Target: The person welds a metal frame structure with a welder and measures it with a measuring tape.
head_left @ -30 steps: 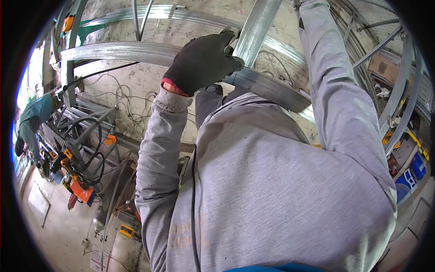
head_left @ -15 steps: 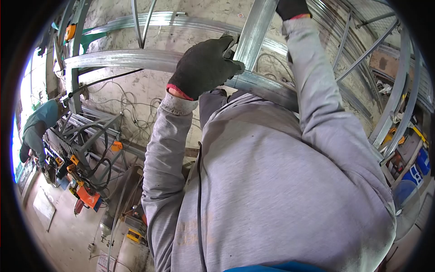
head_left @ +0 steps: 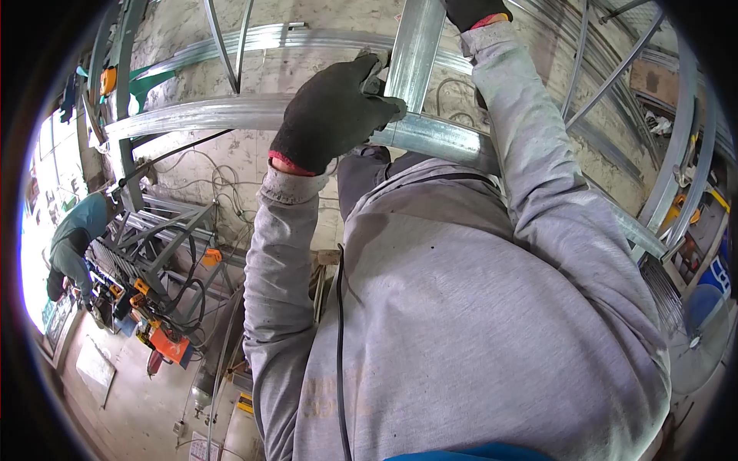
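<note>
A wide metal bar runs upward from its joint with a long horizontal metal rail in front of my body. My left hand, in a dark glove with a red cuff, has its thumb and fingers closed around the joint, on the left edge of the upright bar. At the top edge my right hand, gloved the same way, is beside the upper part of that bar. Its fingers are mostly cut off by the frame, so their grip is hidden.
Another person bends at the far left near metal frames and orange tools. Loose cables lie on the floor. Diagonal metal struts and a round translucent fan are at the right.
The view has shifted slightly, and the upright bar with both hands appears a little further left. My left hand remains at the joint.
</note>
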Available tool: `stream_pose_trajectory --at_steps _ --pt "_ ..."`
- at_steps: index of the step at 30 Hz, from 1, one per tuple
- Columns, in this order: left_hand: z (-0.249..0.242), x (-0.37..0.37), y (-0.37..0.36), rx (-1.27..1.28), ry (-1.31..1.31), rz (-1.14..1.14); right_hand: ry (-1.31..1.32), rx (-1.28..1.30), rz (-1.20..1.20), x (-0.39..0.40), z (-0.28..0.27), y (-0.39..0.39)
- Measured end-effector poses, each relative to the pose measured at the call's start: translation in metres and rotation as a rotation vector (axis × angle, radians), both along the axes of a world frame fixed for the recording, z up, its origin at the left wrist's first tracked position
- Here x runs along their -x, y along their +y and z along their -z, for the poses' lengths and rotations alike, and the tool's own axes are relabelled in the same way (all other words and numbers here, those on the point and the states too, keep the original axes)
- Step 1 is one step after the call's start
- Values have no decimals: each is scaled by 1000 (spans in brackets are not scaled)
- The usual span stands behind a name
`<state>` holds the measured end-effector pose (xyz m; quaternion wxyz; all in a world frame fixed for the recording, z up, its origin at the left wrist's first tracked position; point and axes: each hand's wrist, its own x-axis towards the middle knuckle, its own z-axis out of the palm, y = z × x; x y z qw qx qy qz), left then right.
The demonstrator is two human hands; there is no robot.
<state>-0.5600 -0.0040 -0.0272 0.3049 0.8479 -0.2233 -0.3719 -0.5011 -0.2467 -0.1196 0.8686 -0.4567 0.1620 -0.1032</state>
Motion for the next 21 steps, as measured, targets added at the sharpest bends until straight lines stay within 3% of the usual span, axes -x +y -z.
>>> stream_pose_trajectory --at_steps 5,14,17,19,21 --pt "5 -5 11 76 -115 116 -5 61 -17 2 -1 1" --pt "7 -14 13 59 91 56 -20 49 -47 1 -5 0" --pt "13 -14 16 198 -237 306 8 65 -32 0 -5 1" --pt "11 -12 13 121 -39 96 25 96 -23 0 -7 2" --pt "17 -11 19 172 -174 202 49 128 -19 3 -10 2"
